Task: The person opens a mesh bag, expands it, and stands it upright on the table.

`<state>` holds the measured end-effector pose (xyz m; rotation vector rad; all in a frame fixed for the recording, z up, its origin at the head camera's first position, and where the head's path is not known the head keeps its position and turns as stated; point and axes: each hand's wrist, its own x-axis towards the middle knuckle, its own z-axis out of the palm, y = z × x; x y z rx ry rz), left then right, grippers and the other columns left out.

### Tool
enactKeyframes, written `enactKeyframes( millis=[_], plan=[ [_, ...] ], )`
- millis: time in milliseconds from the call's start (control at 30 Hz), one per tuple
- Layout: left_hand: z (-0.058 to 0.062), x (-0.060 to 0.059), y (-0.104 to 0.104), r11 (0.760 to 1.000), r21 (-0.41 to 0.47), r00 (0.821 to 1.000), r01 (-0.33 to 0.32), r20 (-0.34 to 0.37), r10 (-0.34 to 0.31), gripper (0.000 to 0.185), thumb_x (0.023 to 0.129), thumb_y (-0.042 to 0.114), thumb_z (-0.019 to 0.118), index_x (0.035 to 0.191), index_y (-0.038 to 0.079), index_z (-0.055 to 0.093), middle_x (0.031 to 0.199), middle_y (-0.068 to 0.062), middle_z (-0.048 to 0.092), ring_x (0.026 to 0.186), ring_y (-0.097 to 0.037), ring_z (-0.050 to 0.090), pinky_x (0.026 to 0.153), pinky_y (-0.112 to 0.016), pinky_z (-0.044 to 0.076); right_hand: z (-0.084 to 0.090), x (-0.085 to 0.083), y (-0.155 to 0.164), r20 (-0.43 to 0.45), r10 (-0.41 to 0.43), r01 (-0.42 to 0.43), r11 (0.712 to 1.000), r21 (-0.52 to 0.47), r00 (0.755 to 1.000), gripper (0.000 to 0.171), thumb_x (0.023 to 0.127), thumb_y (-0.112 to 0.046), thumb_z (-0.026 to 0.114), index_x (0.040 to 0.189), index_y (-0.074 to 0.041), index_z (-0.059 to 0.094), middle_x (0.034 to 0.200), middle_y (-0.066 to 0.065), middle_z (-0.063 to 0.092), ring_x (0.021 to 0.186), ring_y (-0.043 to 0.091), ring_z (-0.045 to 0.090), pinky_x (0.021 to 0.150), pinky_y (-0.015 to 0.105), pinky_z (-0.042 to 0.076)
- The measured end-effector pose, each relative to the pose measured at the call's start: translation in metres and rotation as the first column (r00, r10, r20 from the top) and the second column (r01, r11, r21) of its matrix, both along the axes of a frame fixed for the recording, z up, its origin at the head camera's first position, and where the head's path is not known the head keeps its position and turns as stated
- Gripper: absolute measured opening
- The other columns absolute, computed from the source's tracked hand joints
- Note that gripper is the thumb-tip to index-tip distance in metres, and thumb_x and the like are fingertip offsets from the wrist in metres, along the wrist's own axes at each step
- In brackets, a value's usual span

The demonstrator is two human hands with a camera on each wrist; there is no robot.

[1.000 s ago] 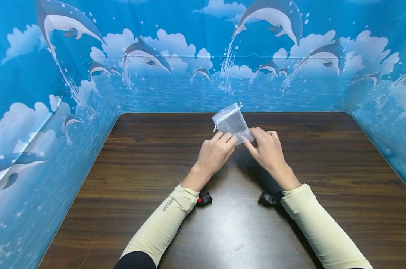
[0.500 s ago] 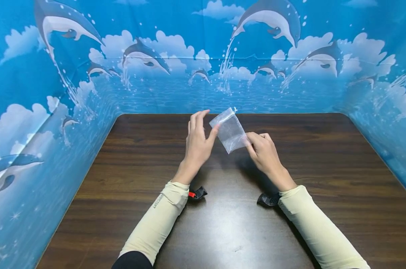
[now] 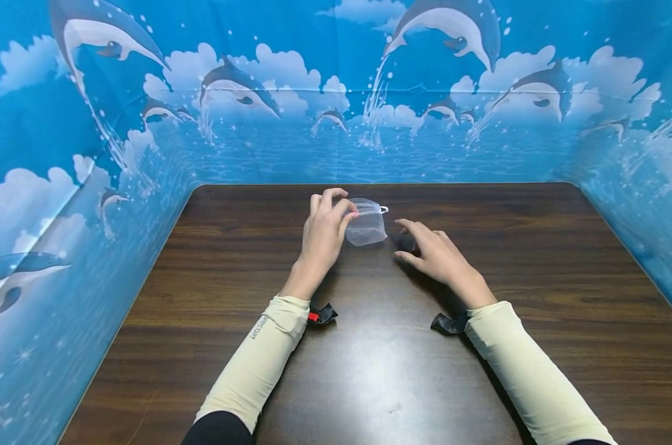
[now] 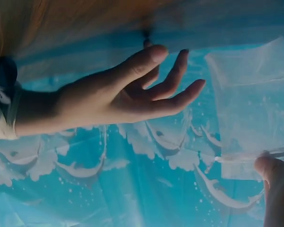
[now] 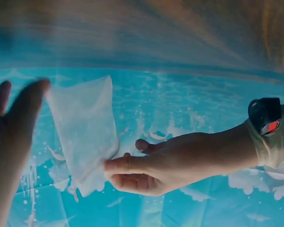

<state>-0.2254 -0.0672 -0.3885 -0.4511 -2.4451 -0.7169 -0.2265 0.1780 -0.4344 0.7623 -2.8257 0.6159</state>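
1. Sheer white organza formed the pouch (image 3: 367, 227), which the left hand (image 3: 323, 236) pinched at its drawstring end between thumb and fingertips; the right wrist view showed the same pinch near the gathered top (image 5: 87, 142).
2. The right hand (image 3: 432, 254) lay open, fingers spread and relaxed, just beside the pouch and holding nothing; the left wrist view showed its palm bare (image 4: 128, 92).
3. The pouch hung from the left hand above the far middle of the bench (image 3: 536, 259), near the back edge; contact with the surface could not be determined.
4. Handling judgement: the pouch appeared very light, limp and see-through, with no visible contents. It would likely sag and fold under its own weight and offer no stiff edge.
5. Recommended hold, as a judgement: the gathered top near the drawstring loop (image 3: 383, 209), where layered fabric gave the firmest purchase. The mesh looked prone to snagging, so a light pinch would suffice.
6. The bench was dark wood-grain, smooth and slightly glossy; thin fabric lying flat on it would probably be hard to pick up.
7. Blue backdrop panels (image 3: 91, 123) printed with dolphins and clouds enclosed the bench on three sides.
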Motion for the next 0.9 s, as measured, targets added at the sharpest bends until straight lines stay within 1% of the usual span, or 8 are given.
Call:
enactKeyframes(
  millis=[67,100,200,333,533,667,767,900],
  plan=[
    [-0.002,0.000,-0.001,0.999,-0.049,1.000,-0.001,-0.007,0.001,0.016,0.090,0.033,0.060,0.092,0.019,0.067,0.128,-0.002,0.054,0.105,-0.024,0.046,0.065,-0.033,0.049,-0.001,-0.001,0.002,0.034,0.004,-0.004,1.000,0.023,0.999,0.064,0.091,-0.038,0.064,0.145,-0.018,0.036,0.132,0.007,0.056,0.081,0.016,0.059,0.085,0.046,0.046],
    [-0.003,0.001,-0.001,0.998,-0.067,1.000,-0.001,-0.007,0.001,0.017,0.090,0.034,0.060,0.092,0.019,0.067,0.128,-0.002,0.054,0.105,-0.024,0.045,0.066,-0.033,0.050,-0.001,-0.001,0.003,0.043,0.006,-0.007,1.000,0.025,0.999,0.064,0.091,-0.037,0.064,0.145,-0.018,0.036,0.132,0.008,0.055,0.078,0.017,0.058,0.083,0.045,0.047],
    [-0.004,0.002,-0.002,0.996,-0.089,1.000,0.004,-0.003,-0.004,0.017,0.089,0.034,0.060,0.093,0.019,0.067,0.128,-0.003,0.053,0.105,-0.024,0.045,0.067,-0.034,0.050,-0.001,-0.001,0.003,0.042,0.006,-0.007,1.000,0.026,0.999,0.060,0.093,-0.033,0.062,0.145,-0.016,0.036,0.131,0.009,0.055,0.078,0.017,0.059,0.078,0.042,0.048],
    [-0.004,0.003,-0.004,0.994,-0.107,1.000,0.022,0.007,-0.022,0.018,0.089,0.036,0.060,0.095,0.020,0.066,0.129,-0.003,0.053,0.105,-0.024,0.046,0.062,-0.033,0.049,-0.001,-0.001,0.003,0.037,0.021,-0.023,0.999,0.042,0.999,0.060,0.094,-0.031,0.061,0.145,-0.014,0.035,0.131,0.011,0.055,0.080,0.019,0.060,0.080,0.045,0.048],
    [0.001,0.006,-0.006,0.992,-0.116,0.998,0.053,0.023,-0.050,0.027,0.092,0.042,0.054,0.102,0.019,0.065,0.131,-0.003,0.050,0.105,-0.024,0.045,0.060,-0.032,0.047,-0.001,0.000,0.003,0.048,0.002,-0.004,0.999,0.050,0.999,0.059,0.093,-0.031,0.061,0.145,-0.018,0.036,0.134,0.009,0.054,0.087,0.021,0.061,0.085,0.046,0.048],
    [0.003,0.008,-0.006,0.989,-0.134,0.998,0.059,0.030,-0.055,0.031,0.093,0.046,0.052,0.104,0.019,0.064,0.132,-0.003,0.049,0.106,-0.023,0.045,0.062,-0.032,0.048,0.001,0.000,0.003,0.078,-0.010,0.005,0.998,0.058,0.997,0.059,0.094,-0.032,0.061,0.145,-0.019,0.035,0.136,0.009,0.053,0.100,0.024,0.061,0.094,0.053,0.044],
    [0.004,0.009,-0.006,0.988,-0.141,0.998,0.064,0.028,-0.060,0.034,0.094,0.047,0.049,0.107,0.019,0.063,0.133,-0.004,0.048,0.107,-0.023,0.046,0.065,-0.032,0.049,0.002,0.001,0.003,0.101,-0.015,0.009,0.998,0.061,0.995,0.060,0.094,-0.033,0.060,0.146,-0.020,0.034,0.138,0.010,0.052,0.114,0.027,0.058,0.099,0.058,0.039],
    [0.007,0.010,-0.006,0.992,-0.108,0.998,0.060,0.006,-0.059,0.038,0.099,0.048,0.042,0.108,0.018,0.063,0.132,-0.005,0.049,0.107,-0.023,0.047,0.065,-0.033,0.050,0.002,0.002,0.003,0.118,-0.014,0.007,0.998,0.059,0.993,0.060,0.094,-0.033,0.060,0.146,-0.020,0.033,0.140,0.010,0.050,0.121,0.029,0.054,0.101,0.059,0.037]
  ],
)
